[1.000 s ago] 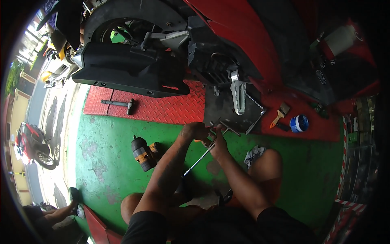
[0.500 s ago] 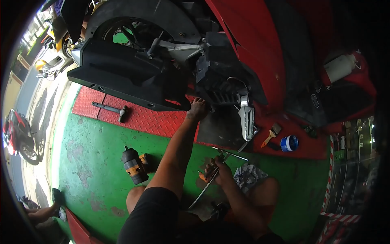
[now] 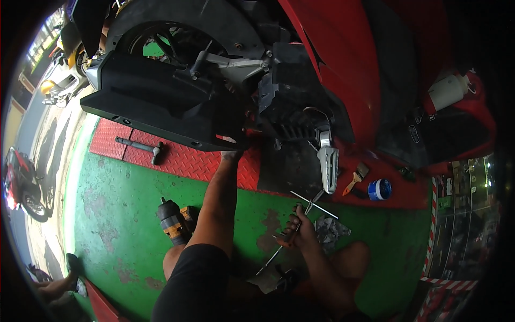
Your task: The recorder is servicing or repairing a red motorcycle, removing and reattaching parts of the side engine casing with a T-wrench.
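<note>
My left arm reaches forward to the motorbike's black muffler cover (image 3: 161, 91). Only the back of my left hand (image 3: 230, 155) shows at the cover's lower edge; its fingers are hidden underneath. Nearer to me, my right hand (image 3: 303, 232) is closed round a long metal T-handle wrench (image 3: 315, 205). The wrench's crossbar sticks out beyond the fingers and its thin shaft slants back toward my lap. A small orange piece (image 3: 283, 240) shows by the same fingers; what it belongs to I cannot make out. A silver footrest (image 3: 328, 166) hangs just beyond the wrench.
A hammer (image 3: 142, 145) lies on the red ramp plate (image 3: 182, 161). On the green floor stands a black-and-yellow power tool (image 3: 174, 221). Crumpled foil-like wrapping (image 3: 330, 233) lies by my right knee. A paintbrush (image 3: 357, 178) and blue tub (image 3: 380, 189) sit at right.
My left hand has moved left and nearer, its fingers going out of sight under the muffler cover. My right hand, still holding the wrench, has shifted slightly right. The view has moved a little.
</note>
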Motion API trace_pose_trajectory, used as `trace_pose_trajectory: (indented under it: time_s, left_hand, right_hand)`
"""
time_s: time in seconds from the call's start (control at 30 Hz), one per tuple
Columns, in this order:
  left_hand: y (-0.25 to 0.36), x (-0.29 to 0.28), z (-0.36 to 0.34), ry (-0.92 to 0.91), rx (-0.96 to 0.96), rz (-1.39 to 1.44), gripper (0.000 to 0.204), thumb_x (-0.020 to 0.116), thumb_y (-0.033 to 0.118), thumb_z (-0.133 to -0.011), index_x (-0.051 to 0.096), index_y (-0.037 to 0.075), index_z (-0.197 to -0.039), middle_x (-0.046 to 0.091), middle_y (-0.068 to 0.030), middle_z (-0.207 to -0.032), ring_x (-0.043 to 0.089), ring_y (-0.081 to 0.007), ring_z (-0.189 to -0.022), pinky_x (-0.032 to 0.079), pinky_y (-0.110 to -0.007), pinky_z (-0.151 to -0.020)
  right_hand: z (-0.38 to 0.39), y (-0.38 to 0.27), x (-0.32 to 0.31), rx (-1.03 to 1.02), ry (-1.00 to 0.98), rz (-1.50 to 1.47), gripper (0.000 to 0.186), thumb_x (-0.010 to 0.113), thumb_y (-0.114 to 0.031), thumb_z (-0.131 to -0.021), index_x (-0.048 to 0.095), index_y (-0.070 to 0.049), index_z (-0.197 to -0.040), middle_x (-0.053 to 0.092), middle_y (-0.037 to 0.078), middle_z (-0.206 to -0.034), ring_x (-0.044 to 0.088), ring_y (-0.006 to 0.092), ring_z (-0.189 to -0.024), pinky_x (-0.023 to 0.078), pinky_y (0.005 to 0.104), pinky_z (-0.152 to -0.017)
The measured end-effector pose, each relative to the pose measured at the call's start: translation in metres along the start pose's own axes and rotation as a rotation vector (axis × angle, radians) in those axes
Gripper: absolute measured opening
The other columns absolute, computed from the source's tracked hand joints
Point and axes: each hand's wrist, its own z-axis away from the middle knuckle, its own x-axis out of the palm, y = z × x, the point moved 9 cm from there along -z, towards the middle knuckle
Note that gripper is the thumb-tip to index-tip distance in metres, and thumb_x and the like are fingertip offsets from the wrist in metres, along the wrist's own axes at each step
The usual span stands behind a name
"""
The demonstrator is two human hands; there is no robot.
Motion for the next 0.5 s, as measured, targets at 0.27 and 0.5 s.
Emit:
trace_pose_trajectory:
  time_s: [0.27,0.5]
  left_hand:
    - [-0.028,-0.054,0.053,0.104,-0.112,0.090,0.053,0.051,0.030,-0.089,0.043,0.005,-0.135,0.059,-0.0199,-0.120,0.058,-0.0376,-0.110,0.045,-0.050,-0.091]
    - [-0.003,-0.075,0.096,-0.367,-0.199,-0.053,0.033,0.054,0.027,-0.086,0.063,0.004,-0.109,0.065,-0.0184,-0.107,0.068,-0.0311,-0.088,0.056,-0.042,-0.071]
  right_hand:
    - [-0.027,0.028,0.038,-0.015,0.080,-0.041,0.025,0.061,-0.039,-0.093,0.052,-0.017,-0.101,0.061,0.003,-0.085,0.058,0.0187,-0.071,0.051,0.0392,-0.065]
    - [-0.041,0.057,0.059,-0.012,0.063,-0.114,0.025,0.062,-0.036,-0.092,0.051,-0.015,-0.100,0.061,0.004,-0.088,0.057,0.0194,-0.073,0.051,0.0396,-0.065]
